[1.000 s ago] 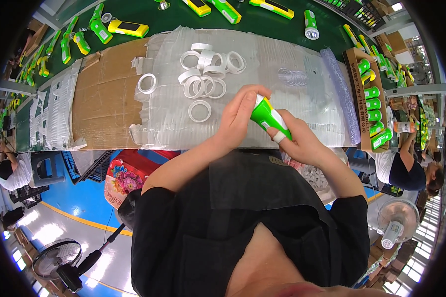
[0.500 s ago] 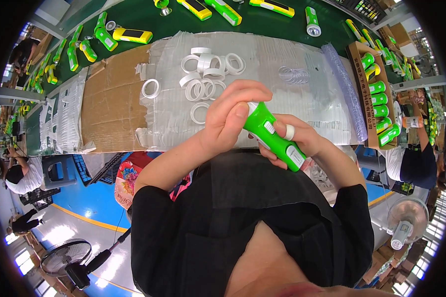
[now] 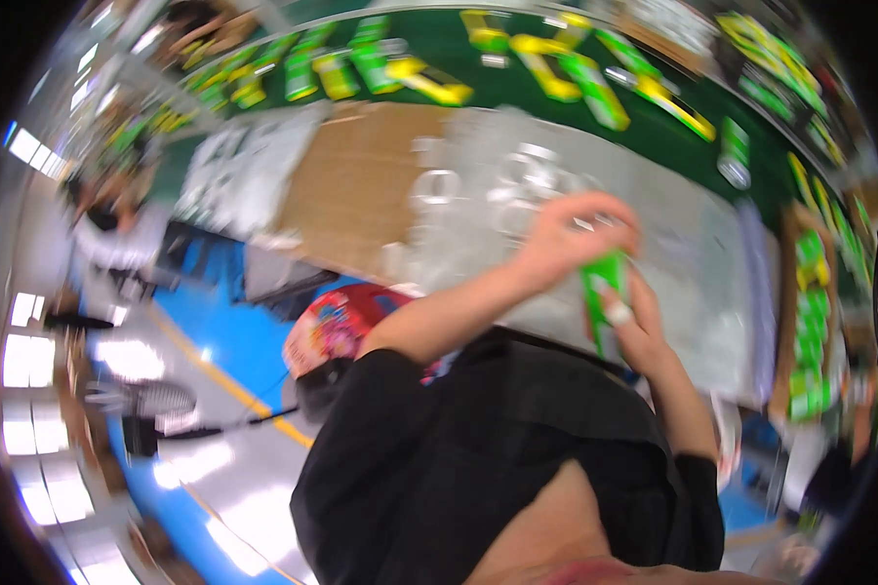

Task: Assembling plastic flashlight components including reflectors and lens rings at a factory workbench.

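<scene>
A green flashlight (image 3: 603, 267) stands nearly upright in front of me over the near part of the work surface, blurred by motion. My right hand (image 3: 642, 327) is closed round its lower body, with a white band on the thumb. At the upper end, my left hand (image 3: 578, 234) curls its fingers over the flashlight's head. Small whitish bits show between those fingers; I cannot make out what they are. Beyond the left hand lies a loose group of white rings (image 3: 538, 178), and one ring (image 3: 437, 186) sits apart to their left.
Cardboard (image 3: 371, 161) and clear plastic sheeting (image 3: 698, 229) cover the table. Green and yellow flashlights (image 3: 595, 93) line the green far strip. At right stand a rolled plastic sheet (image 3: 759, 292) and a box (image 3: 786, 302) of flashlights. A fan (image 3: 146, 400) stands at lower left.
The whole view has swung and blurred, so the table sits further right and tilted. The flashlight has gone from slanting to nearly upright, both hands still on it.
</scene>
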Demonstrator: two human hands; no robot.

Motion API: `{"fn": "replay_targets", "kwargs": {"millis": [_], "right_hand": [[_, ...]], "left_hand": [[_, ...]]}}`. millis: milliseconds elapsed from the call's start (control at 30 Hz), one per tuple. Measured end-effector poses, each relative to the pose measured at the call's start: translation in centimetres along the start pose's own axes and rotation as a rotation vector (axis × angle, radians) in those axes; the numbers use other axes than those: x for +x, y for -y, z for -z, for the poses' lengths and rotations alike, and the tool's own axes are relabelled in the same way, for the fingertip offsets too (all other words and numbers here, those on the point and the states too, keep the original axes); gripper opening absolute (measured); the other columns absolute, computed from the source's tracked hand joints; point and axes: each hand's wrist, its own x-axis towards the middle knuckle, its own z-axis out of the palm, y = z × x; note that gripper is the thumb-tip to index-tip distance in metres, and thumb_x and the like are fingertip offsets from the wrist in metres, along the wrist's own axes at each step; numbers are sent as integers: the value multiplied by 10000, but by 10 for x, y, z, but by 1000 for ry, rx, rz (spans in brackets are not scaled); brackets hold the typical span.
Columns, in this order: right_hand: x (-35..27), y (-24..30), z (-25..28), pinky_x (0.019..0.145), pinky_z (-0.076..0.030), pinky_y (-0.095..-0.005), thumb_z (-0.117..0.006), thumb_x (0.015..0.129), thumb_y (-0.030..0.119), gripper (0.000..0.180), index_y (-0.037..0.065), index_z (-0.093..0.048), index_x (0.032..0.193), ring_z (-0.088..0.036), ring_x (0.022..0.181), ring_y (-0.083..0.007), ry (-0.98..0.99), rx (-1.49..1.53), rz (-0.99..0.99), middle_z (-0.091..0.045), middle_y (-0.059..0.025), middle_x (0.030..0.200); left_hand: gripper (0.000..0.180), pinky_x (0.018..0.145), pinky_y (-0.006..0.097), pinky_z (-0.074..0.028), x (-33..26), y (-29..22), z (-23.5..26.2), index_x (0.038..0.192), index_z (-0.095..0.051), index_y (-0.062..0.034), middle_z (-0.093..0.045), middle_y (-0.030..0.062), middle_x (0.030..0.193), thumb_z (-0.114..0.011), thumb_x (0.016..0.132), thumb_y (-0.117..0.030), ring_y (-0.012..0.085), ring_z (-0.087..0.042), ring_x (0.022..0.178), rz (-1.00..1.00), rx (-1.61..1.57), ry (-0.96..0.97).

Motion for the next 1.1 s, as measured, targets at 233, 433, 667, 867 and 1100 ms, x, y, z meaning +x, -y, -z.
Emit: {"fn": "replay_targets", "kwargs": {"millis": [233, 433, 667, 867, 1100], "right_hand": [[-9, 0, -11, 437, -481, -314, -612, 885, 503, 672, -73, -411, 1167, -545, 513, -226, 185, 531, 31, -539, -163, 742], [-5, 2, -9, 373, -467, -332, -646, 845, 525, 702, -72, -417, 1136, -520, 407, -251, 186, 612, 29, -528, -160, 657], [23, -10, 9, 614, -534, -321, -736, 791, 458, 654, 2, -463, 1172, -631, 705, -198, -12, 200, 76, -613, -116, 879], [12, -18, 28, 616, -506, -311, -685, 855, 337, 587, -13, -448, 1262, -588, 735, -175, -36, 585, -51, -570, -95, 961], [-5, -34, 40, 676, -507, -335, -581, 902, 503, 655, -6, -441, 1291, -589, 774, -195, -1, 867, 27, -585, -117, 961]], "left_hand": [[52, 650, 296, -526, 0, -32, -20, 805, -669, 8, -665, 100, 796, -671, 789, -41, 187, -677, 718, -162, -240, 238], [61, 605, 286, -537, 6, -39, -31, 800, -668, 20, -669, 99, 740, -663, 803, -41, 188, -686, 666, -259, -221, 281], [113, 659, 280, -531, 28, -35, -17, 858, -662, 0, -664, 51, 771, -654, 852, -113, 132, -655, 712, -66, 71, -85], [495, 982, 379, -443, 39, -17, -5, 1347, -489, 8, -575, 149, 1283, -477, 993, -338, 233, -553, 1184, 193, -73, 42], [493, 1001, 329, -432, 36, -8, -16, 1337, -508, 15, -579, 127, 1269, -671, 894, -128, 184, -540, 1184, 193, 35, 130]]}}
